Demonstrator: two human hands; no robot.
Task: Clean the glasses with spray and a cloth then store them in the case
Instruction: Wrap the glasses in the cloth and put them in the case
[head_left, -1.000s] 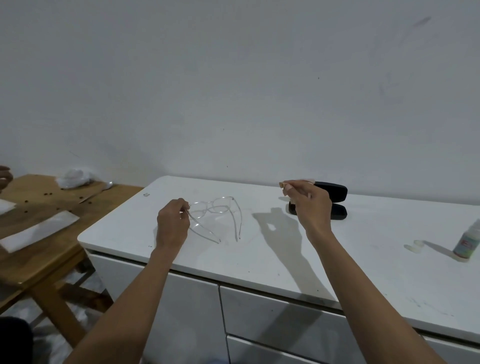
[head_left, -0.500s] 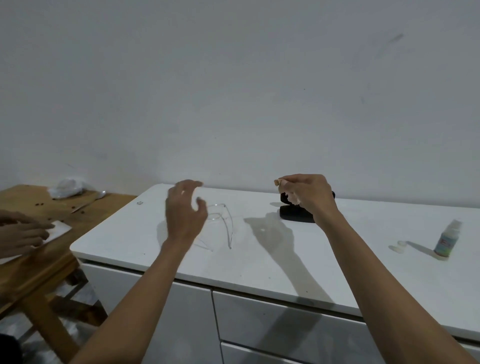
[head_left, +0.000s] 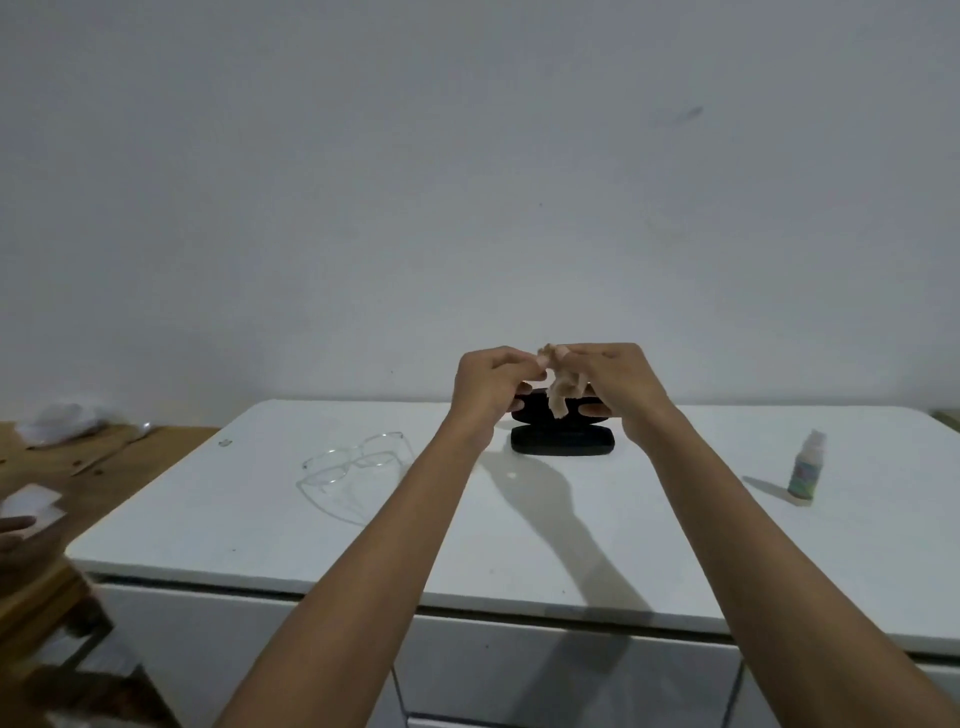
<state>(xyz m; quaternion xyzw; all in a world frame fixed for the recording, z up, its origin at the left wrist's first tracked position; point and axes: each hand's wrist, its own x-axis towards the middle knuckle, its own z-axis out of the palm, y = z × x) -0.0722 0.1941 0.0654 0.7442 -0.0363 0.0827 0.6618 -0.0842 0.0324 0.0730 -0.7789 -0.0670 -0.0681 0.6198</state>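
Observation:
Clear-framed glasses (head_left: 353, 464) lie with arms unfolded on the white cabinet top (head_left: 519, 545), left of my arms. A small beige cloth (head_left: 560, 387) hangs between my hands, raised above the open black case (head_left: 562, 441). My left hand (head_left: 491, 384) pinches the cloth's upper corner. My right hand (head_left: 615, 387) grips its other side. The case's lid is partly hidden behind my hands. A small spray bottle (head_left: 806, 474) stands upright at the right.
A wooden table (head_left: 78, 467) adjoins the cabinet on the left, with white paper (head_left: 32, 503) and a crumpled white bag (head_left: 62, 418). Another person's hand (head_left: 13, 530) shows at the left edge. A wall rises behind the cabinet; drawers front it below.
My left hand let go of the glasses, which stay on the cabinet top, and moved right to meet my right hand. Both now hold the cloth above the case.

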